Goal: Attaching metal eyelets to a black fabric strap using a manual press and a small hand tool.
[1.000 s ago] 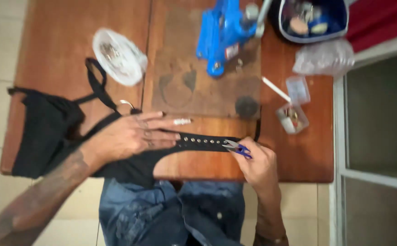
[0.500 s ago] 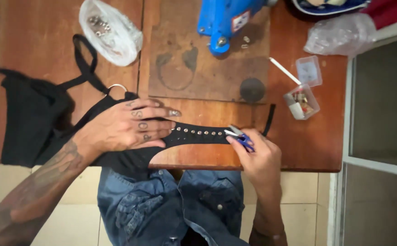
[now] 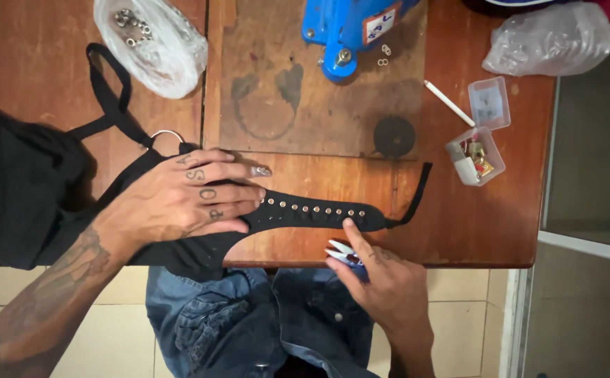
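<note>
Underneath everything lies a reddish-brown wooden table with a paler, worn board set into its middle; pale floor tiles show below its near edge, and a grey window frame runs down the right side.

Two hands work here. The left hand lies flat, fingers spread and extended, pressing down a black garment where its body narrows into a strap. That strap runs rightward across the table's near edge and carries a row of about nine small metal studs. The right hand sits just off the table's near edge, its forefinger stretched out to touch the strap's lower edge while the other fingers curl around a small pair of blue-handled snips — the blades point left.

One metal ring joins the garment's thin straps. Two clear plastic bags rest on the table: one at the far left holding metal fittings, one at the far right. One blue press tool stands at the far edge, one dark round disc near it, one white stick, and one small clear box with its lid open — nothing lies between the hands and the strap.
</note>
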